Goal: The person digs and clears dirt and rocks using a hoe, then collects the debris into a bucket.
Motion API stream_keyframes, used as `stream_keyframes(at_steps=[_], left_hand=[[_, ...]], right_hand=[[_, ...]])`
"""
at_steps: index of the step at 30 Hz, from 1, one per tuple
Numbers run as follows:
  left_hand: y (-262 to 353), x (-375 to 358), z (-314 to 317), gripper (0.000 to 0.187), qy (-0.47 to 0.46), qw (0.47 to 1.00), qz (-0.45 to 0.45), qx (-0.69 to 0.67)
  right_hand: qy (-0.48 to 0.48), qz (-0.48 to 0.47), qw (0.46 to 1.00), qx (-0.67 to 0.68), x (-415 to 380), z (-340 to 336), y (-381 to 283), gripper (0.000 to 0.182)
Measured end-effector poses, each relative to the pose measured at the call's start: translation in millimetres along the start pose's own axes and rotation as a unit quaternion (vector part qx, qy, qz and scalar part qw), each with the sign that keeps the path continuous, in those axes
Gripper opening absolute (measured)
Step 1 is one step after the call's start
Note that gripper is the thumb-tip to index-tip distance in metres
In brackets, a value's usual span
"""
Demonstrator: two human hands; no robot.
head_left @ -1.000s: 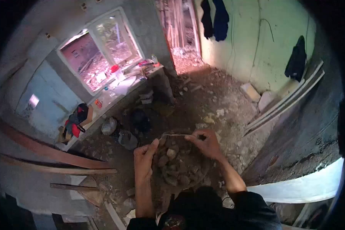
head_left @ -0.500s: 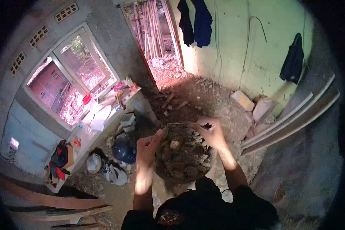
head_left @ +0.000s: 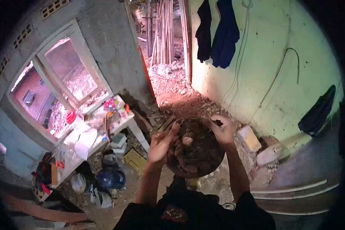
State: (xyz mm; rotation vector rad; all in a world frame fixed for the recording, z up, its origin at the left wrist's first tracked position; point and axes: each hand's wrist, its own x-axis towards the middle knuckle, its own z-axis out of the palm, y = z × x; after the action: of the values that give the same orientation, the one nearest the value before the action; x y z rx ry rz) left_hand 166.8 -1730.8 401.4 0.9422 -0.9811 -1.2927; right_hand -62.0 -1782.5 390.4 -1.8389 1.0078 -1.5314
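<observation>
A round, dark container (head_left: 171, 165) heaped with soil and rubble is held in front of my body. My left hand (head_left: 161, 145) grips its upper left rim, with the thumb uppermost. On the upper right rim, my right hand (head_left: 221, 129) is closed around the edge. Among the dark contents lies a pale, rounded lump (head_left: 187, 140). The underside of the container is hidden.
An open doorway (head_left: 166, 73) with rubble and poles beyond is ahead. At left, a cluttered table (head_left: 138, 134) stands under a window, with a blue water bottle (head_left: 111, 179) below. Yellowish blocks (head_left: 249, 138) and long strips (head_left: 295, 190) lie at right.
The view has shifted, with the doorway nearer and the long strips lower at right. Both hands still hold the container, whose contents are now in darker shade.
</observation>
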Motion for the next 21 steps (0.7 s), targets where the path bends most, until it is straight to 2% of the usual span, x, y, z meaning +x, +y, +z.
stream_keyframes(at_steps=[1,2,3,4,6,7,10,11,12,13,14,15,18,20,21], left_hand=[[1.2,23.1,1.7,0.029,-0.035,0.997,-0.034,-0.054],[-6.0,56.8,-0.2,0.029,-0.036,0.997,-0.029,-0.056],[-13.0,89.1,-3.3,0.030,-0.038,0.998,-0.042,-0.026],[-18.6,124.3,-6.3,0.031,-0.039,0.998,-0.056,0.005],[-26.7,185.6,-11.3,0.035,-0.028,0.996,-0.076,0.030],[-35.0,220.3,-12.8,0.036,-0.028,0.997,-0.070,0.037],[-33.3,302.8,-7.7,0.037,-0.036,0.994,-0.073,0.074],[-23.3,332.4,-2.0,0.037,-0.033,0.988,-0.086,0.127],[-16.5,364.2,5.2,0.038,-0.030,0.979,-0.091,0.178],[-20.7,397.9,9.6,0.038,-0.032,0.989,-0.047,0.140],[-18.3,425.6,13.9,0.038,-0.029,0.989,-0.045,0.141],[-7.2,451.4,23.9,0.038,-0.018,0.993,-0.040,0.113],[-19.0,540.1,30.0,0.038,0.022,0.998,-0.026,0.054],[-41.7,589.5,29.6,0.038,0.020,0.998,0.049,0.040],[-51.0,611.0,29.2,0.036,0.096,0.994,0.006,0.042]], right_hand=[[0.024,-0.014,0.998,0.059,20.4,6.3,23.3,0.013],[0.045,-0.029,0.992,0.117,43.8,10.5,46.5,0.014],[-0.001,0.025,1.000,-0.001,67.7,3.5,60.3,0.019],[-0.006,0.023,1.000,-0.001,94.2,5.1,84.1,0.019],[-0.026,0.078,0.996,-0.017,143.4,8.9,124.0,0.024],[-0.014,0.033,0.999,-0.018,169.3,11.6,142.8,0.027],[0.006,0.050,0.996,-0.073,239.0,8.0,180.5,0.027],[-0.018,0.095,0.991,-0.089,261.8,1.6,202.9,0.026],[-0.017,0.092,0.992,-0.090,288.8,-1.0,215.8,0.026],[-0.019,0.081,0.994,-0.073,314.2,0.6,227.2,0.026],[-0.022,0.070,0.996,-0.054,339.4,3.0,241.5,0.025],[0.000,-0.007,1.000,-0.019,369.7,7.6,266.9,0.023],[-0.048,0.020,0.998,0.034,451.6,7.8,329.5,0.023],[-0.081,0.018,0.995,0.046,506.3,9.9,362.6,0.023],[-0.100,0.018,0.994,0.049,530.9,11.5,374.7,0.023]])
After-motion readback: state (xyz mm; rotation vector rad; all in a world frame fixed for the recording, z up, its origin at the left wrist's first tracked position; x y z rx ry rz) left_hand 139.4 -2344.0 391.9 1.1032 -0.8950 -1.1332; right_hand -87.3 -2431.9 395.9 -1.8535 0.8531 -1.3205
